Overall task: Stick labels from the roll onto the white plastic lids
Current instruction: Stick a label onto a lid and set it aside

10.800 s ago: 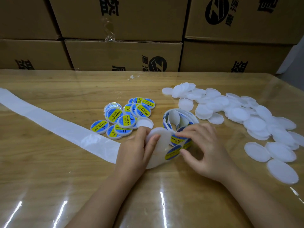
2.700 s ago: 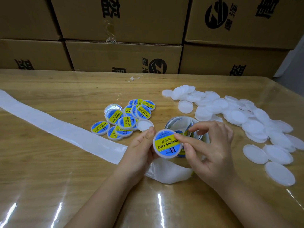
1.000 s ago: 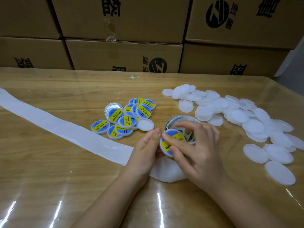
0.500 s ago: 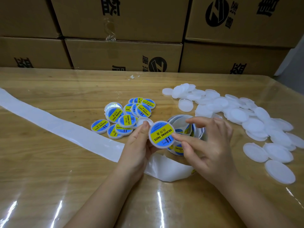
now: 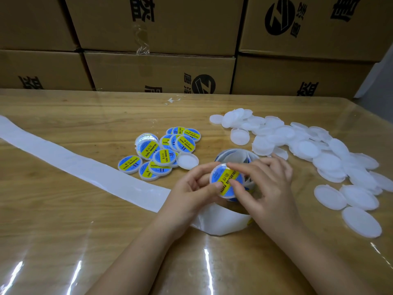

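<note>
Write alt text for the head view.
The left hand and right hand hold a labelled lid over the label roll, the right thumb pressing its label. Finished lids lie to the left, bare lids to the right.

The right hand (image 5: 268, 188) has closed onto the labelled lid (image 5: 220, 174) held by the left hand (image 5: 191, 192); its thumb (image 5: 237, 187) now apparently presses the label (image 5: 225, 181).
</note>
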A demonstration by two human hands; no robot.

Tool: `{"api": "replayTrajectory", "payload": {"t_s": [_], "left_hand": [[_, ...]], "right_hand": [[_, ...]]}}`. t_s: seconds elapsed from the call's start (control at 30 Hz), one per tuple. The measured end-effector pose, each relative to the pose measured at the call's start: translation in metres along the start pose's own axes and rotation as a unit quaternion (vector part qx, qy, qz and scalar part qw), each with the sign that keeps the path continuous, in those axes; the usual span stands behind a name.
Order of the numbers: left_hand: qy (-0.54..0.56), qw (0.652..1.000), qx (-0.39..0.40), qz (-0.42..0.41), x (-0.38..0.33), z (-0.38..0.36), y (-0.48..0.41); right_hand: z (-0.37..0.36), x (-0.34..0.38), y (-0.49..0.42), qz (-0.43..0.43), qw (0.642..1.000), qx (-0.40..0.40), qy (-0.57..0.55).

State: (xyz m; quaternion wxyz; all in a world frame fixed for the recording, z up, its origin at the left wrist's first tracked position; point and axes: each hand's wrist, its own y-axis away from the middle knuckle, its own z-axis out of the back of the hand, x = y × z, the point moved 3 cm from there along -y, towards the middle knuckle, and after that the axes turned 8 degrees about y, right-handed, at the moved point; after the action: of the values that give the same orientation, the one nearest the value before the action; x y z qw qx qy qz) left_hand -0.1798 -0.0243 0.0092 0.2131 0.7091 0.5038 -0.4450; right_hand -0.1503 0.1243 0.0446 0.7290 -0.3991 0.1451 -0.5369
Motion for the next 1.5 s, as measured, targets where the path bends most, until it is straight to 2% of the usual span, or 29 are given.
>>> {"api": "replayTrajectory", "payload": {"t_s": [0.07,0.13,0.2,0.3,0.37,0.5,0.6,0.77,0.83,0.9,0.97,1.03,1.1,1.2,1.3,1.4,1.5], "left_hand": [[-0.024,1.0,0.013,-0.01,-0.002,-0.001,0.001],[-0.053,0.998,-0.015,-0.036,-0.007,0.001,0.0],[-0.073,0.989,-0.105,-0.073,-0.016,0.012,-0.003],[-0.089,0.95,-0.269,-0.134,-0.034,0.045,-0.004],[-0.146,0.925,-0.316,-0.15,-0.041,0.064,-0.003],[-0.254,0.889,-0.36,-0.124,-0.036,0.083,-0.005],[-0.34,0.868,-0.344,-0.114,-0.034,0.084,-0.009],[-0.506,0.8,-0.279,-0.163,-0.034,0.07,-0.007],[-0.552,0.772,-0.269,-0.168,-0.033,0.067,-0.006],[-0.621,0.728,-0.243,-0.161,-0.031,0.064,-0.005],[-0.697,0.67,-0.2,-0.156,-0.028,0.061,-0.005],[-0.737,0.64,-0.178,-0.124,-0.025,0.06,-0.006],[-0.749,0.631,-0.181,-0.093,-0.023,0.06,-0.007],[-0.759,0.622,-0.175,-0.073,-0.02,0.06,-0.006],[-0.761,0.62,-0.176,-0.075,-0.022,0.058,-0.007],[-0.746,0.626,-0.155,-0.166,-0.03,0.042,-0.003],[-0.742,0.601,-0.13,-0.266,-0.038,0.023,0.003]], "right_hand": [[0.001,0.0,0.0,-0.007,1.0,-0.015,-0.003],[0.003,-0.004,0.0,-0.028,0.999,-0.025,-0.008],[0.006,-0.012,-0.002,-0.056,0.998,-0.03,-0.004],[0.007,-0.028,-0.003,-0.105,0.994,-0.028,0.007],[0.006,-0.04,-0.003,-0.144,0.989,-0.018,0.008],[0.003,-0.064,-0.001,-0.218,0.976,-0.015,-0.004],[0.001,-0.079,0.0,-0.271,0.962,-0.028,-0.021],[-0.004,-0.104,0.002,-0.315,0.949,0.009,-0.01],[-0.009,-0.111,0.004,-0.3,0.952,0.059,0.026],[-0.016,-0.116,0.006,-0.283,0.947,0.135,0.067],[-0.023,-0.119,0.006,-0.263,0.933,0.216,0.117],[-0.028,-0.121,0.005,-0.243,0.917,0.273,0.161],[-0.029,-0.12,0.005,-0.24,0.912,0.281,0.181],[-0.027,-0.121,0.005,-0.253,0.914,0.251,0.196],[-0.026,-0.123,0.004,-0.274,0.91,0.244,0.194],[-0.026,-0.123,0.004,-0.275,0.912,0.236,0.192],[-0.025,-0.123,0.006,-0.291,0.915,0.204,0.189]]}}
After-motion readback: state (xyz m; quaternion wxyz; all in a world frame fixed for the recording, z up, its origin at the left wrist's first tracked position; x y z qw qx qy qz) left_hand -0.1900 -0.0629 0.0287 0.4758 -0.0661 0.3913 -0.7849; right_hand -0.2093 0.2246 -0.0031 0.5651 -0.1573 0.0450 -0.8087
